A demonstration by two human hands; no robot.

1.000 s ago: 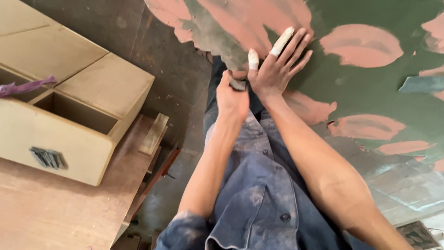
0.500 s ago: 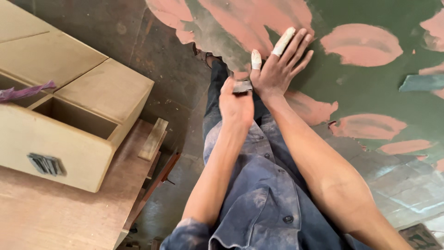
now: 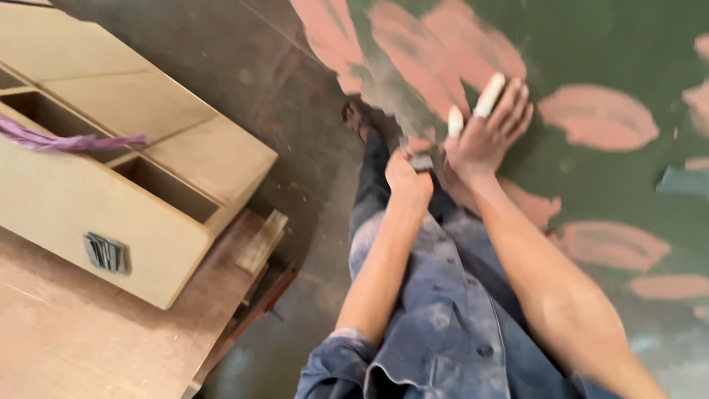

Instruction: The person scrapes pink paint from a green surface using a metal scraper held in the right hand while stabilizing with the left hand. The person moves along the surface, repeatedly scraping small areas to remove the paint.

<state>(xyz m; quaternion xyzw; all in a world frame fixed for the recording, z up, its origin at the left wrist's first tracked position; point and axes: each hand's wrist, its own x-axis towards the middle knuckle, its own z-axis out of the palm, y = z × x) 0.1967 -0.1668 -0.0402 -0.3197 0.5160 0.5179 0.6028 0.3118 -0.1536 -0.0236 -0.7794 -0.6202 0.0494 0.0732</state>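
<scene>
My left hand [image 3: 408, 176] is closed around a small grey block [image 3: 421, 161], held at the edge of a green panel [image 3: 591, 44] patched with pink filler. My right hand [image 3: 486, 131] lies flat on that panel just to the right of the block, fingers spread, two of them wrapped in white tape. Both forearms reach forward over my dusty blue work clothes [image 3: 443, 325]. My foot [image 3: 358, 118] shows on the dark floor below the hands.
A tan wooden cabinet unit [image 3: 133, 192] with open compartments rests at left on a brown board [image 3: 74, 340]; a purple strip [image 3: 66, 140] lies across it. Wood offcuts [image 3: 260, 244] stick out beside it. A grey-blue patch [image 3: 683, 181] marks the panel's right edge.
The view has shifted, so the hands and cabinet sit slightly higher and further right in frame. Both hands keep their hold and position on the panel.
</scene>
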